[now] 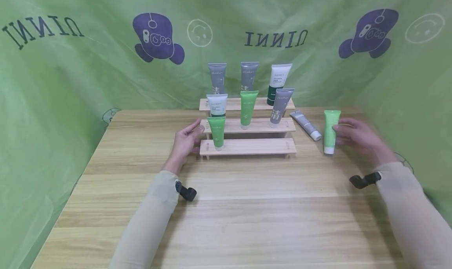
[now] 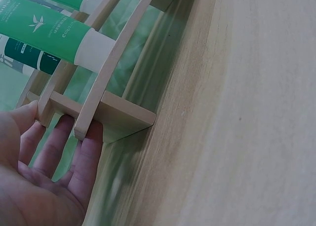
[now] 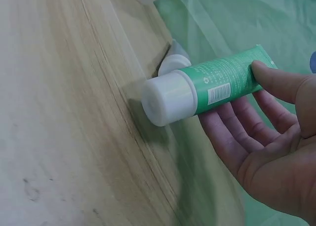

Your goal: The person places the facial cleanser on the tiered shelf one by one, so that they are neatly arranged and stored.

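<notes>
My right hand [image 1: 360, 137] holds a green squeeze tube [image 1: 330, 132] with its white cap down, at the right of the table. The right wrist view shows the thumb on one side of the tube [image 3: 212, 85] and the fingers beneath it. At the left end of a three-tier wooden display rack [image 1: 254, 146], my left hand [image 1: 185, 141] grips the tier ends, thumb at the middle tier and fingers curled beneath. A green tube [image 1: 217, 132] stands on the lowest tier near that hand. Beside the held tube, a grey tube [image 1: 306, 125] lies on the table.
On the middle tier stand a white-and-green tube [image 1: 217, 104], a green tube [image 1: 248, 108] and a grey tube [image 1: 281, 107]. The top tier bears two grey tubes [image 1: 217, 77] and a white-and-dark-green tube [image 1: 278, 82]. A green printed curtain [image 1: 106, 80] hangs behind the wooden table [image 1: 247, 222].
</notes>
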{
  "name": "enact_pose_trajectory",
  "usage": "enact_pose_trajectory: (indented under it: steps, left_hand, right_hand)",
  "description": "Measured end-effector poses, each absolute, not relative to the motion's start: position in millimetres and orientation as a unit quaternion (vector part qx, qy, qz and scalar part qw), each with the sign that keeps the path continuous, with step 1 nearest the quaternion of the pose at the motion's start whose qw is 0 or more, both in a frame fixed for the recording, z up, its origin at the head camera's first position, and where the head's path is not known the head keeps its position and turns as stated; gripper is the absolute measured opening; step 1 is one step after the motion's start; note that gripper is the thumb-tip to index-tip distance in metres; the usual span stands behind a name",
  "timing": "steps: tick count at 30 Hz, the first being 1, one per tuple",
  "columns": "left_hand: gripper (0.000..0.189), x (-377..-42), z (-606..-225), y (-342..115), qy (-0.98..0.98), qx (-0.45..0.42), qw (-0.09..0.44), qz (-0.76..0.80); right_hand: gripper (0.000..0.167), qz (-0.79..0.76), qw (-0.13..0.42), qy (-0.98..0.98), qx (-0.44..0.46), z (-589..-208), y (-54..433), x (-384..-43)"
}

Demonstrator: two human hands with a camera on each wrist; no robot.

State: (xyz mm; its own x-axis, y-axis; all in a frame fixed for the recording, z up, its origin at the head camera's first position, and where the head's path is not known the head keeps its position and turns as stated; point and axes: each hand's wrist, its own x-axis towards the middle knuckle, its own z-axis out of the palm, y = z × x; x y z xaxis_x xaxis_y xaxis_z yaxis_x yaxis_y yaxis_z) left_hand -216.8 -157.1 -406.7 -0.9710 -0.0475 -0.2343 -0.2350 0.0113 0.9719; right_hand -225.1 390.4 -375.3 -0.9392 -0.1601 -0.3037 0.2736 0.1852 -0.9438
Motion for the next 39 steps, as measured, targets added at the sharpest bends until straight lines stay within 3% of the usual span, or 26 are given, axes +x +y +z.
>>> enact_pose_trajectory:
  steps: [17,39]
  left_hand:
    - [0.054,-218.2,-408.8,-157.1,0.708,-0.102,0.069,0.696]
    - [0.054,-216.5,-407.7,-156.1,0.709,-0.107,0.068,0.694]
  right_hand:
    - [0.023,-0.737,0.12,0.665,-0.005,-378.5,360.3,-194.3]
    - [0.024,-0.774,0.093,0.623,-0.07,-362.1,273.7,-154.1]
